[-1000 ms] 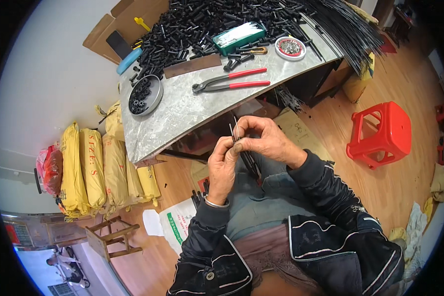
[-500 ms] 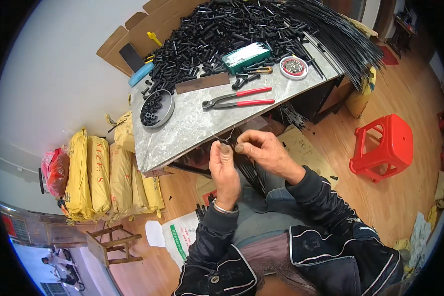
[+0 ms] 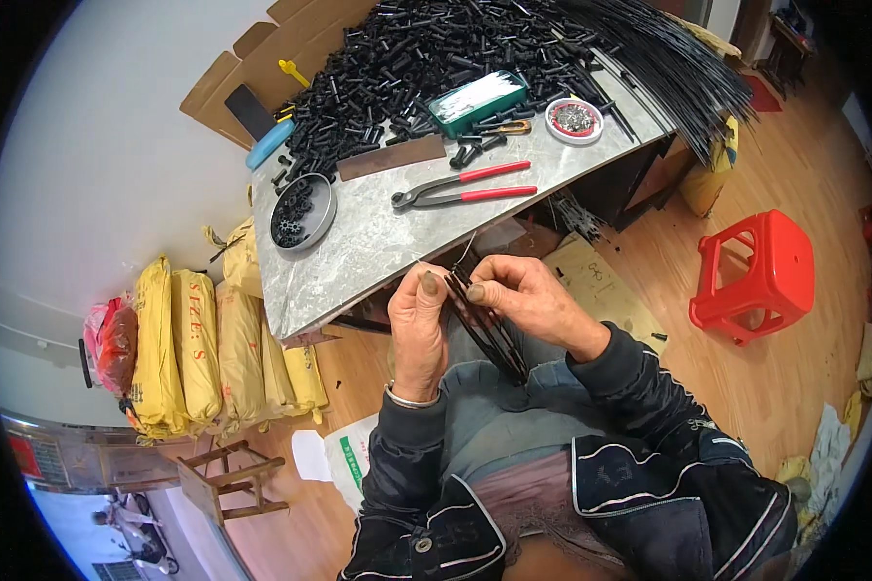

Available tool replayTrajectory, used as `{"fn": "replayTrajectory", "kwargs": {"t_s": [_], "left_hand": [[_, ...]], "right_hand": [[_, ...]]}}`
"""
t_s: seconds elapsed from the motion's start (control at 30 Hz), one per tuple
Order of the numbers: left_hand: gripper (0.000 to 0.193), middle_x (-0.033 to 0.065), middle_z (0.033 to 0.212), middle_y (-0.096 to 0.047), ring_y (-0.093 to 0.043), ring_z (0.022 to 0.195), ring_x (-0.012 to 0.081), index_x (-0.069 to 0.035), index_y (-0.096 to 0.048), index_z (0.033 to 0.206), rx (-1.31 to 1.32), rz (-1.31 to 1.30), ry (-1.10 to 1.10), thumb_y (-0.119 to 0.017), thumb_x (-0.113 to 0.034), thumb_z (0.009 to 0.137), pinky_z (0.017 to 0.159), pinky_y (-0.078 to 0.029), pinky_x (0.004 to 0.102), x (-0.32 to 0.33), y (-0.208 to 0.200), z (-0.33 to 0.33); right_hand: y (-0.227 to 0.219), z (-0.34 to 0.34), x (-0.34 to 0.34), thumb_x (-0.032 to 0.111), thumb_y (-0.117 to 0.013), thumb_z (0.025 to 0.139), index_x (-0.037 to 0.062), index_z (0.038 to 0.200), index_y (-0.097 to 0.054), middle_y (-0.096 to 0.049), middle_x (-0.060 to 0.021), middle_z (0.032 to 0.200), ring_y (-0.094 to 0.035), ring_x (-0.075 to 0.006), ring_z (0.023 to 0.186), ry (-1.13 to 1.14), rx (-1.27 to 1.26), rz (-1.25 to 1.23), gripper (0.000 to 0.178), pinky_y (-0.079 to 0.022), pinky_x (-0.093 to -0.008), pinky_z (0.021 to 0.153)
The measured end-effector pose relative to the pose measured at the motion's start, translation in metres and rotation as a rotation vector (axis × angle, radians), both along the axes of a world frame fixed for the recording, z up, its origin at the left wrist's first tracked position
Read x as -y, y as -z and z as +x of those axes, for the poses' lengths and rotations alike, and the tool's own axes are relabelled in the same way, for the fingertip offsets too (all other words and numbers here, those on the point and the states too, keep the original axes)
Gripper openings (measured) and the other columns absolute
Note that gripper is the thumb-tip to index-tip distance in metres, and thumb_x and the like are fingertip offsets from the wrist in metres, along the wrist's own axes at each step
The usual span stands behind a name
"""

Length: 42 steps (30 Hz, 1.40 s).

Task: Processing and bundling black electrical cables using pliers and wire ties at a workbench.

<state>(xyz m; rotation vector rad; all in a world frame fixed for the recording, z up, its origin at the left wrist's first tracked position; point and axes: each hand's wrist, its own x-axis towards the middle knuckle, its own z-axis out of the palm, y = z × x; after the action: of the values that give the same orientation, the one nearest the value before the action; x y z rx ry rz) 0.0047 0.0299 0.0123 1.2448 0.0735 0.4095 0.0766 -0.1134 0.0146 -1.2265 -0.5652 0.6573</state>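
Thumb and fingers of my left hand (image 3: 419, 324) are closed in a pinch on one end of a thin wire. My right hand (image 3: 538, 302) pinches at the other side, its thumb pointing toward the left. From between the hands a bundle of thin black rods (image 3: 492, 339) slants down toward my lap, and the thin wire (image 3: 466, 250) sticks up at its top. My fingertips hide how the wire and rods meet. On the table beyond lie end-cutting pliers (image 3: 465, 187) with red handles.
A grey table (image 3: 358, 247) stands in front, heaped with short black tubes (image 3: 407, 63). On it are a round dish of black parts (image 3: 305, 213), a green box (image 3: 477, 105), a small metal-parts tub (image 3: 574, 120) and long black rods (image 3: 669, 73). A red stool (image 3: 758, 271) stands right, yellow sacks (image 3: 199, 339) left.
My left hand has shifted slightly left, away from the right hand, and the gap between them is wider. The black rods now show more clearly between the hands. My view has shifted a little.
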Motion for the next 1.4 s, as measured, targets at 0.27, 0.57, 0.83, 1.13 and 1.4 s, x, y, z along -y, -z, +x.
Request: {"fn": "replayTrajectory", "kwargs": {"t_s": [0.27,0.57,0.83,1.13,1.4], "left_hand": [[0.024,-0.0005,0.077,-0.051,-0.049,0.065,0.0090,-0.006,-0.055,0.091,-0.066,-0.254,0.052,-0.057,-0.029,0.097,0.058,-0.041,0.0225,0.004,-0.008,0.001],[0.016,-0.0045,0.073,-0.053,-0.044,0.060,0.0039,-0.010,-0.056,0.087,-0.063,-0.329,-0.030,-0.069,-0.019,0.089,0.056,-0.037,0.0186,0.016,-0.011,0.007],[0.018,-0.0052,0.075,-0.053,-0.045,0.065,0.0022,-0.008,-0.057,0.082,-0.076,-0.293,-0.044,-0.072,-0.017,0.088,0.057,-0.036,0.0166,0.006,-0.009,0.010],[0.029,-0.0075,0.067,-0.050,-0.043,0.060,0.0023,-0.009,-0.055,0.073,-0.246,-0.059,0.239,-0.075,-0.027,0.084,0.053,-0.035,0.0188,-0.036,-0.006,0.011],[0.020,0.0061,0.086,-0.064,-0.060,0.076,0.0147,-0.001,-0.067,0.101,-0.139,0.668,-0.328,-0.056,-0.015,0.092,0.068,-0.048,0.0291,-0.144,0.003,0.051]], "right_hand": [[-0.001,-0.006,-0.006,0.013,-0.057,0.094,-0.0004,0.088,-0.059,-0.063,-0.0030,0.077,-0.059,-0.0095,0.067,0.077,-0.059,0.011,0.015,-0.049,-0.0245,0.063],[0.010,-0.024,-0.010,0.011,-0.061,0.092,-0.0005,0.088,-0.056,-0.061,-0.0017,0.075,-0.056,-0.0086,0.068,0.206,-0.024,-0.016,0.013,-0.047,-0.0232,0.065],[0.012,-0.014,-0.020,0.006,-0.069,0.085,-0.0005,0.096,-0.056,-0.057,0.0012,0.073,-0.052,-0.0059,0.065,0.200,0.070,-0.069,0.019,-0.043,-0.0212,0.056],[0.019,-0.012,-0.032,0.011,-0.069,0.085,-0.0033,0.090,-0.066,-0.060,0.0010,0.070,-0.053,-0.0067,0.065,0.074,0.107,-0.232,0.016,-0.044,-0.0247,0.058],[0.019,0.013,-0.036,0.007,-0.072,0.081,-0.0004,0.085,-0.065,-0.065,-0.0020,0.076,-0.060,-0.0091,0.070,-0.013,-0.046,-0.196,0.011,-0.048,-0.0237,0.067]]}}
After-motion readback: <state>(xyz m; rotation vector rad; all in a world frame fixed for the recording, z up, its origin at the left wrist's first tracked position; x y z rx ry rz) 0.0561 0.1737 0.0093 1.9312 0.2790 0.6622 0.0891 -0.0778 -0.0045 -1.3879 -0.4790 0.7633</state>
